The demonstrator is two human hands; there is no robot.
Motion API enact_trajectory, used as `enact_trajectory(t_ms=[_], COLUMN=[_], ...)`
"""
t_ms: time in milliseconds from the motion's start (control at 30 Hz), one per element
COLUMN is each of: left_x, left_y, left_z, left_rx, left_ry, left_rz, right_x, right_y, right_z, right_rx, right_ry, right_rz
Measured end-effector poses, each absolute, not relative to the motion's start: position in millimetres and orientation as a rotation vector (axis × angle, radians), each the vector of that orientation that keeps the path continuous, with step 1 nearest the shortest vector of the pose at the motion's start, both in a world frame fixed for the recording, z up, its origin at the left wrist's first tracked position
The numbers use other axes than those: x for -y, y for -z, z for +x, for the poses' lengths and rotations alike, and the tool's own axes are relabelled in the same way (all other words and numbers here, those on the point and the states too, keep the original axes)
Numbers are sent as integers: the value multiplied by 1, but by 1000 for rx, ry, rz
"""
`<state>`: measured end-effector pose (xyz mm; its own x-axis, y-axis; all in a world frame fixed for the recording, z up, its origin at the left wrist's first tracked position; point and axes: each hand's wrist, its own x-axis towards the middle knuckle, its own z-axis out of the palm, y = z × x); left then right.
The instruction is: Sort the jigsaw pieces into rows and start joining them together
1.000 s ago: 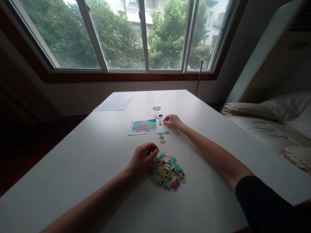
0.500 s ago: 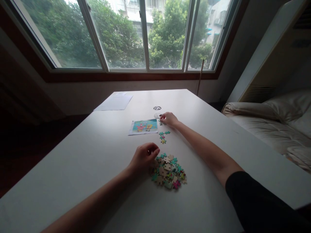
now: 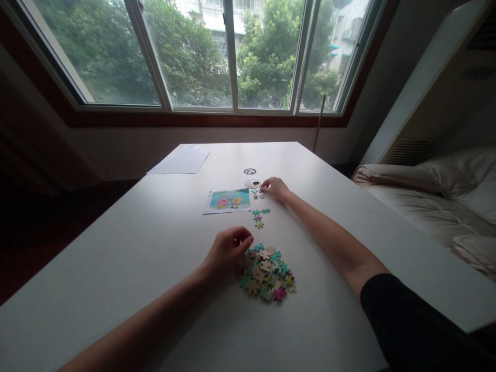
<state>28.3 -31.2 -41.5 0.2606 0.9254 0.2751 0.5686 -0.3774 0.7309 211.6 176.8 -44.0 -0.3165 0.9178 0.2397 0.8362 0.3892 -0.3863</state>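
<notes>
My right hand (image 3: 276,189) reaches far across the white table (image 3: 155,243), thumb and fingers pinched at a puzzle piece (image 3: 262,190) by the right edge of a small group of loose pieces. A picture card (image 3: 228,201) with cartoon figures on turquoise lies left of that group. Nearer, several more pieces (image 3: 258,218) form a short loose column. My left hand (image 3: 229,249) rests beside a heap of puzzle pieces (image 3: 267,274), fingers curled in and thumb close to the forefinger; what it holds, if anything, is hidden. The heap mixes turquoise, pink and plain wood-coloured pieces.
Two round flat items (image 3: 252,184) (image 3: 250,171) lie beyond the card. A white sheet of paper (image 3: 180,161) is at the far left corner of the table. A cushioned seat (image 3: 418,201) stands to the right, and a window (image 3: 201,62) is behind the table.
My right hand has shifted slightly right, uncovering more of the small group of pieces under its fingertips. My left hand keeps its place by the heap. The view has moved slightly.
</notes>
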Motion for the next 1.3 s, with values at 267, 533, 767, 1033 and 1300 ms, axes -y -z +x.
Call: enact_trajectory(t_ms=[267,533,767,1033,1300], left_x=[31,30,29,28,27], left_y=[43,43,44,44,45], left_z=[28,28,26,24,23], left_rx=[-1341,-1359,-1360,-1365,-1377], left_ry=[-944,-933,-929,-932,-942], left_rz=[2034,2038,2039,2039,2053], right_x=[-180,-184,-173,-165,-165], right_y=[43,53,48,53,54], right_z=[229,237,228,224,223], right_rx=[2203,2196,2219,2341,2349], right_ry=[-283,-270,-215,-283,-298], right_rz=[-1515,-1474,-1317,-1150,-1113])
